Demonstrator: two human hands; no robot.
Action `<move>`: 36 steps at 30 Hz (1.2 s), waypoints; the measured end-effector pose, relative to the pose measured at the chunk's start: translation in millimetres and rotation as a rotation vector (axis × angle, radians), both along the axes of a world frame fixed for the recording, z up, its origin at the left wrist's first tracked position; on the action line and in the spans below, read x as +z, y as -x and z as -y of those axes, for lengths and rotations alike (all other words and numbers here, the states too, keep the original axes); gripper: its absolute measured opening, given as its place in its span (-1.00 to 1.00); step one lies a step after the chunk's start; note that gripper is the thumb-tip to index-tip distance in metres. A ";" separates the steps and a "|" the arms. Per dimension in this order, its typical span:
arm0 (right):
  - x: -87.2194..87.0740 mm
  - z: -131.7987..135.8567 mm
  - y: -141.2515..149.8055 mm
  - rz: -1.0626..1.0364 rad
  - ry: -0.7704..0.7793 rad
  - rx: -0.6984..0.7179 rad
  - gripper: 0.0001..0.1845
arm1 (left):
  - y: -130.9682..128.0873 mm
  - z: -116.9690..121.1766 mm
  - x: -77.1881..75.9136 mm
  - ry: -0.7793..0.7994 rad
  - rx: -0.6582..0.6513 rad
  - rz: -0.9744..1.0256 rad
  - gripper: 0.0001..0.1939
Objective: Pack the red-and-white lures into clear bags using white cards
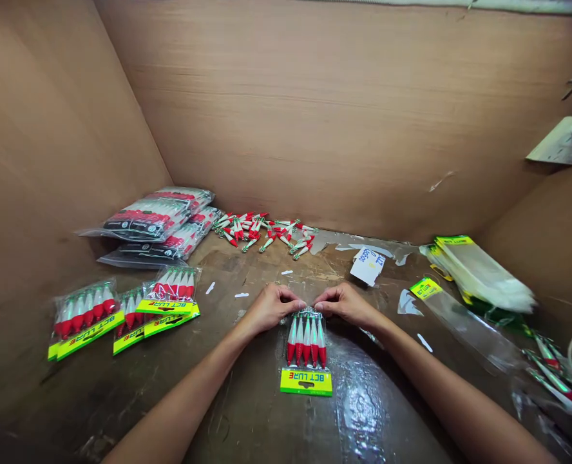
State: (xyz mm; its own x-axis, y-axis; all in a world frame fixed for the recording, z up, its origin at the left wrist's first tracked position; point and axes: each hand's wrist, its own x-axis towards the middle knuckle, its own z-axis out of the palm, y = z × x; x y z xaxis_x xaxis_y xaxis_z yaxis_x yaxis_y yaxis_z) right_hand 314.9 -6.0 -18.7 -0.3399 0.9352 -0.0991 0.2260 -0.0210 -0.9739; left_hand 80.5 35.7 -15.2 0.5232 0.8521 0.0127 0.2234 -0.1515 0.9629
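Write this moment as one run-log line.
item: clear plastic packet of slender red-and-white lures | left hand: pinching far edge | right hand: pinching far edge | yellow-green card: near end

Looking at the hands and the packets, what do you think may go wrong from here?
1. The left hand and right hand both have fingertips at the far edge of the lure pack, so its thin clear plastic might crease or tear.
2. The filled packs on the left overlap, so an upper one might slip if bumped.
3. The loose lures lie in an open heap and might scatter if knocked.
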 end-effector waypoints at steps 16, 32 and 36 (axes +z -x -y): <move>20.7 24.3 2.2 0.327 -0.376 0.087 -0.81 | 13.1 14.1 19.9 -0.271 -0.249 -0.144 -0.84; -11.5 67.1 1.9 0.531 -0.684 0.052 -0.81 | 20.3 30.8 12.6 -0.451 -0.322 -0.299 -0.52; -10.0 69.9 1.7 0.572 -0.709 0.070 -0.81 | 14.3 43.8 14.3 -0.435 -0.290 -0.357 -0.38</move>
State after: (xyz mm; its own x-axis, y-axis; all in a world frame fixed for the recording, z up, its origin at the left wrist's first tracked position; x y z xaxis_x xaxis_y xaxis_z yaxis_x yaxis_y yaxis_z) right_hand 313.1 -75.9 -28.7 -0.4741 0.8201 0.3203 0.6563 0.5717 -0.4924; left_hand 66.2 -8.1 -0.9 0.7678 0.6314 0.1084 0.4104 -0.6147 0.6735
